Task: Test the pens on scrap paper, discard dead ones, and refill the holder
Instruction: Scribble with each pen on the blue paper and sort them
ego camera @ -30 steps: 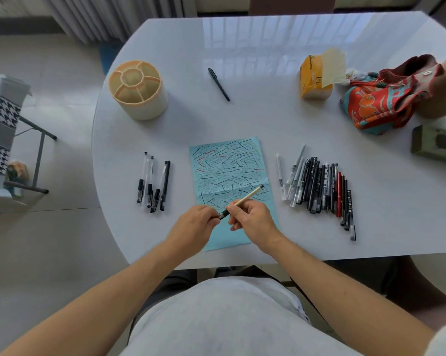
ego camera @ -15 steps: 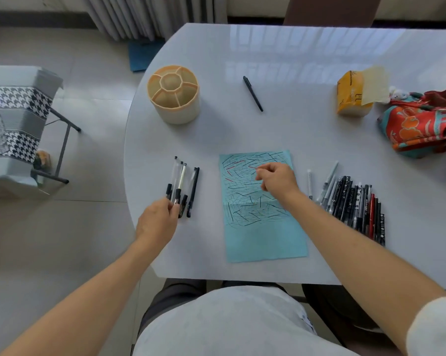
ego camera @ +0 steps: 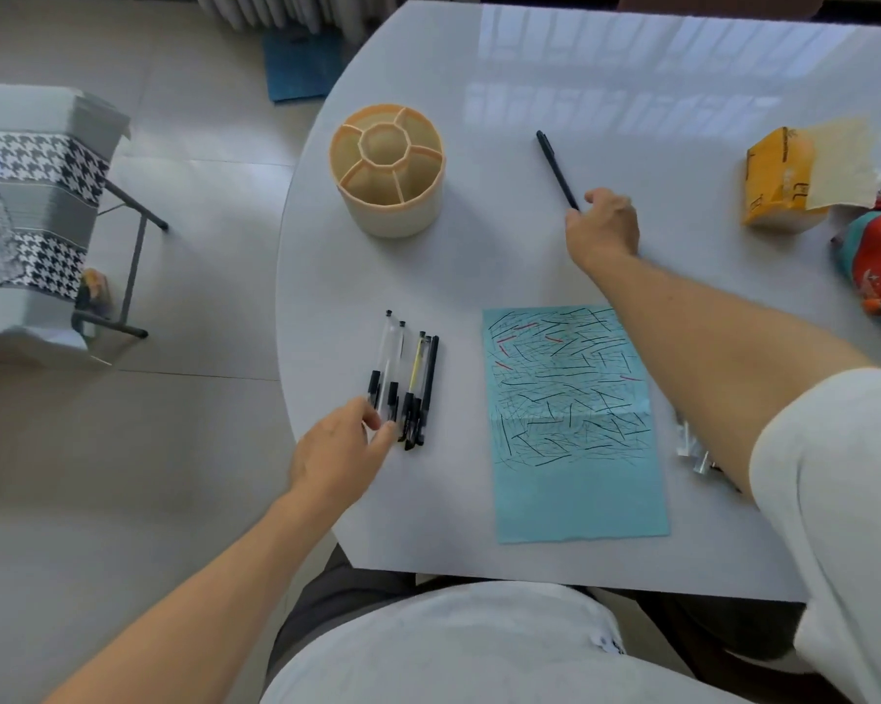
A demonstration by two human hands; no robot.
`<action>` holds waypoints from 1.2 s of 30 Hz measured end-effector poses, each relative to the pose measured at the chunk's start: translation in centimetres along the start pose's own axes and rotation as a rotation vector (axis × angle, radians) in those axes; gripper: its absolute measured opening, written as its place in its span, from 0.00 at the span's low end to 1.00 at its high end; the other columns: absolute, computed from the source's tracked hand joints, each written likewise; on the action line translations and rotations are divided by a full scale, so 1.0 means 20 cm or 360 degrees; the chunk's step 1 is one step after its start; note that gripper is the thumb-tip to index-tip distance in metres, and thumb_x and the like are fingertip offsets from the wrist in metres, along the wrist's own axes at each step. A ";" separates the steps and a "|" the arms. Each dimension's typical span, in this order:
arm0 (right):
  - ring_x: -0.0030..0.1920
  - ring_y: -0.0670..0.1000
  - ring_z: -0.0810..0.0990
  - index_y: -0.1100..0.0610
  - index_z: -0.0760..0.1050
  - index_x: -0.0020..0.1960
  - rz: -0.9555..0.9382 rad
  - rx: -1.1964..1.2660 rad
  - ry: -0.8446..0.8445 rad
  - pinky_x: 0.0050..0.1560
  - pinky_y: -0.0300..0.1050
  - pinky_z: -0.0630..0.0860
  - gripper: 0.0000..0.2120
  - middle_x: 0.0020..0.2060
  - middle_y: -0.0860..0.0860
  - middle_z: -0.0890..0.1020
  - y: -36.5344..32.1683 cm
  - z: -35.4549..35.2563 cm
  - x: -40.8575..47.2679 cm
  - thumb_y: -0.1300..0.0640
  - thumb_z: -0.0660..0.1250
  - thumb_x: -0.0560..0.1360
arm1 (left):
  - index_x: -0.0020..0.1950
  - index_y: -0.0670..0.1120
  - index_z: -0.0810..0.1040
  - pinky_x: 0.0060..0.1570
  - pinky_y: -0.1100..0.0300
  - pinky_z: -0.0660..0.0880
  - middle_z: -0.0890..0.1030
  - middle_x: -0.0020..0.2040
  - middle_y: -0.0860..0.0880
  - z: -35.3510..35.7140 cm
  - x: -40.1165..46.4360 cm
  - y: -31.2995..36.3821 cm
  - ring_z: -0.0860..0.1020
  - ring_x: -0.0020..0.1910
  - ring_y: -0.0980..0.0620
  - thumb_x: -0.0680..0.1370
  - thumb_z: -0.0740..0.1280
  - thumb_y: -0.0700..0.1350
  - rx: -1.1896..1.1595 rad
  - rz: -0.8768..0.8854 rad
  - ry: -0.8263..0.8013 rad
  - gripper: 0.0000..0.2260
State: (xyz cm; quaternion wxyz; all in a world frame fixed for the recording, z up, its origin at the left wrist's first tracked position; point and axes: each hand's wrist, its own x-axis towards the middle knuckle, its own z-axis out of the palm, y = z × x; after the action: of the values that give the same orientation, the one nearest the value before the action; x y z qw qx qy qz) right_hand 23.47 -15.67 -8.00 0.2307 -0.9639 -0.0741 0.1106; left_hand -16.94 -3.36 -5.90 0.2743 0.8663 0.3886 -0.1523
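Five pens (ego camera: pixel 407 383) lie side by side on the white table (ego camera: pixel 631 144), left of the scribbled blue scrap paper (ego camera: pixel 575 424). The left hand (ego camera: pixel 339 449) touches their near ends with relaxed, loosely spread fingers. The right hand (ego camera: pixel 604 227) meets the near tip of a lone black pen (ego camera: pixel 556 170); its fingers look curled round that tip, perhaps pinching it. Its forearm hides most of another pen heap (ego camera: pixel 694 449). The round holder (ego camera: pixel 387 167) stands empty.
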 end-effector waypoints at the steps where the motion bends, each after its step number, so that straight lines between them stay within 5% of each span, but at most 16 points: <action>1: 0.62 0.61 0.79 0.58 0.78 0.66 0.0000 -0.0031 0.0011 0.63 0.49 0.75 0.17 0.65 0.61 0.78 -0.01 0.01 0.03 0.53 0.64 0.80 | 0.45 0.57 0.72 0.30 0.58 0.68 0.76 0.35 0.56 -0.01 0.01 -0.01 0.75 0.34 0.58 0.79 0.62 0.60 -0.0018 0.0023 -0.0024 0.08; 9: 0.43 0.59 0.82 0.60 0.81 0.42 0.0056 0.0099 0.0005 0.47 0.45 0.79 0.06 0.40 0.59 0.83 0.03 -0.01 0.01 0.61 0.66 0.73 | 0.40 0.58 0.73 0.28 0.60 0.67 0.77 0.31 0.56 -0.02 0.02 -0.03 0.75 0.31 0.58 0.77 0.63 0.58 -0.0069 0.0106 -0.0077 0.08; 15: 0.39 0.57 0.88 0.62 0.78 0.43 0.0286 0.1182 -0.0233 0.47 0.54 0.86 0.04 0.37 0.60 0.86 0.24 -0.17 -0.38 0.65 0.73 0.72 | 0.41 0.58 0.75 0.31 0.62 0.69 0.78 0.33 0.58 0.02 -0.05 0.12 0.76 0.33 0.59 0.78 0.65 0.54 -0.0159 0.0222 -0.0074 0.06; 18: 0.38 0.57 0.87 0.65 0.77 0.44 0.0220 0.1335 -0.0350 0.42 0.50 0.85 0.06 0.38 0.63 0.85 0.41 -0.28 -0.70 0.67 0.73 0.71 | 0.47 0.58 0.75 0.34 0.61 0.72 0.79 0.37 0.60 0.06 -0.08 0.23 0.77 0.36 0.60 0.78 0.65 0.53 -0.0206 0.0350 -0.0036 0.01; 24: 0.29 0.54 0.79 0.64 0.76 0.41 0.0191 0.1340 -0.0645 0.32 0.48 0.78 0.06 0.28 0.57 0.80 0.72 -0.38 -1.26 0.70 0.71 0.69 | 0.71 0.64 0.64 0.43 0.57 0.77 0.78 0.51 0.62 0.19 -0.11 0.49 0.78 0.36 0.60 0.80 0.65 0.55 -0.0293 0.0640 -0.0267 0.21; 29: 0.30 0.54 0.77 0.63 0.76 0.41 0.0300 0.1570 -0.0625 0.33 0.47 0.76 0.05 0.31 0.59 0.79 0.87 -0.44 -1.42 0.65 0.69 0.66 | 0.55 0.60 0.77 0.41 0.59 0.77 0.82 0.40 0.58 0.31 -0.15 0.62 0.80 0.35 0.59 0.81 0.63 0.50 -0.0163 0.0856 -0.0666 0.06; 36: 0.35 0.54 0.80 0.61 0.83 0.50 0.0292 0.1745 -0.0950 0.40 0.47 0.80 0.07 0.37 0.58 0.83 0.83 -0.39 -1.53 0.61 0.70 0.74 | 0.47 0.56 0.76 0.38 0.64 0.76 0.82 0.38 0.57 0.39 -0.29 0.75 0.81 0.35 0.60 0.81 0.62 0.47 -0.0116 0.1037 -0.0709 0.06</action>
State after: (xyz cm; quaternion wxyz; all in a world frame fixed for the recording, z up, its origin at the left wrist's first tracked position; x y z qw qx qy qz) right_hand -2.50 -39.71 -3.38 0.6502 -0.6355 0.0150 0.4161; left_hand -9.78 -19.60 -4.14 0.4164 0.8798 0.0297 -0.2276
